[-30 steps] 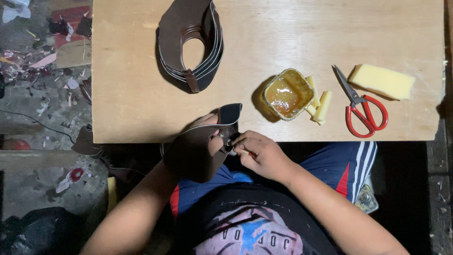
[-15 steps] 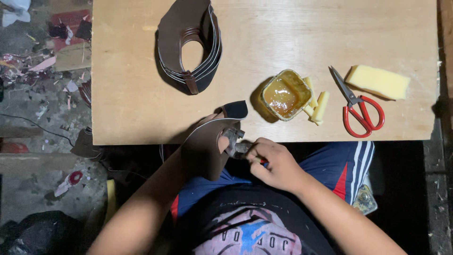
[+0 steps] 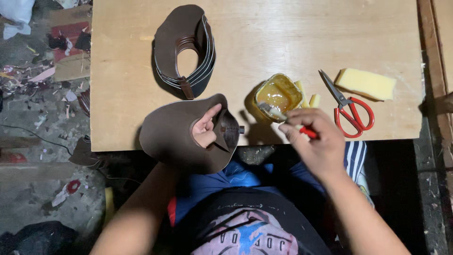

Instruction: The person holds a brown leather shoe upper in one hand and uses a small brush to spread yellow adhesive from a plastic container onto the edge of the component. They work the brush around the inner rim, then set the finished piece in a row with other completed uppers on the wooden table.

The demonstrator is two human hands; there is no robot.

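My left hand [image 3: 205, 127] holds a brown leather shoe upper [image 3: 177, 137] from underneath at the table's front edge, with fingers showing through its opening. My right hand [image 3: 315, 137] grips a small red-handled brush [image 3: 288, 120] whose tip dips into a yellow tub of amber glue [image 3: 277, 96]. A stack of similar brown uppers [image 3: 184, 47] lies further back on the wooden table [image 3: 264, 38].
Red-handled scissors [image 3: 349, 108] lie right of the glue tub, beside a yellow foam block [image 3: 365, 84]. Small yellow foam strips [image 3: 309, 97] rest against the tub. The floor on the left [image 3: 42, 71] is littered with scraps.
My right hand has left the upper and moved right and up to the glue tub with the brush. The upper in my left hand has turned flatter, showing its opening.
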